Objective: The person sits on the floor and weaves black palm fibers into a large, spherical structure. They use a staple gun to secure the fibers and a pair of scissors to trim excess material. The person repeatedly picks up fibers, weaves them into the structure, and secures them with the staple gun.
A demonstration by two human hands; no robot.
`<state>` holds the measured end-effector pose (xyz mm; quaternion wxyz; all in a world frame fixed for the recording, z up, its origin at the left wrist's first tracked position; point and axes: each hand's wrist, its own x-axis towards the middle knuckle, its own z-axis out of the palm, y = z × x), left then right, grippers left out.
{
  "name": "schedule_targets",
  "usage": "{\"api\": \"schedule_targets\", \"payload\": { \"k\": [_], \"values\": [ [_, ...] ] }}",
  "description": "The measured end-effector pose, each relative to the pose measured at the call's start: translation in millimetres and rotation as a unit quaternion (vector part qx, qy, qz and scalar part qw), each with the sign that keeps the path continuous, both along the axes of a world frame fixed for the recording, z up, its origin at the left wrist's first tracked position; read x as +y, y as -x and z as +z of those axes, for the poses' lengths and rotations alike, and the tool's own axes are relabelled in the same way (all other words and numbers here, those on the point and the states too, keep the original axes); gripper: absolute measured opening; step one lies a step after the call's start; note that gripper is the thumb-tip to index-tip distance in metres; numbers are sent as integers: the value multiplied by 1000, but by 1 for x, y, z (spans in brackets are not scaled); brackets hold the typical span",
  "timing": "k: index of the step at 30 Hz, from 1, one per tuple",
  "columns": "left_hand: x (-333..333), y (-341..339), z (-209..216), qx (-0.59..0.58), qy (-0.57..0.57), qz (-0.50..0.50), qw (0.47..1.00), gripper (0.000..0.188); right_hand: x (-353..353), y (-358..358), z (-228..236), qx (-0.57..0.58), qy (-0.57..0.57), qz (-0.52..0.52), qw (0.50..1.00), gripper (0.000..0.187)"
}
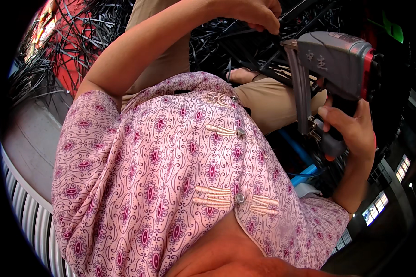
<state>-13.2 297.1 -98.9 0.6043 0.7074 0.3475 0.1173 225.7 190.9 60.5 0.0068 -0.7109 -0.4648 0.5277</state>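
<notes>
A grey pneumatic nail gun [333,57] with a red-edged end cap is held up at the right. My right hand [356,127] wraps round its dark handle, the thumb lying toward the long straight magazine [298,92]. The gun's nose points left, just below my left hand [259,14] at the top edge. Those left fingers are curled and pinched together beside dark strips [296,11]; what they hold, if anything, is hidden.
Tangled black strips [101,23] lie over a red surface [71,69] at the upper left and behind my legs. A bare foot [242,75] shows near the strips. Blue tubing [305,174] runs below the gun. A ridged pale panel [25,207] stands lower left.
</notes>
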Motion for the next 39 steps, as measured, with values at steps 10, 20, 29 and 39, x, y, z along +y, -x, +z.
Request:
{"api": "schedule_targets", "payload": {
  "k": [10,20,29,39],
  "values": [
    [-2,-5,-5,-42,121,21,992,24,-7,-37,3,83,-37,-75,993,42],
    [-44,-4,5,-30,-145,141,979,24,-32,-207,-9,206,-259,-270,904,41],
    [-67,27,-20,-223,182,163,944,18,13,-400,-200,-292,-344,-205,868,74],
    [-79,42,-22,-301,186,75,933,23,35,-472,-262,-470,-77,-190,858,98]
  ]
}}
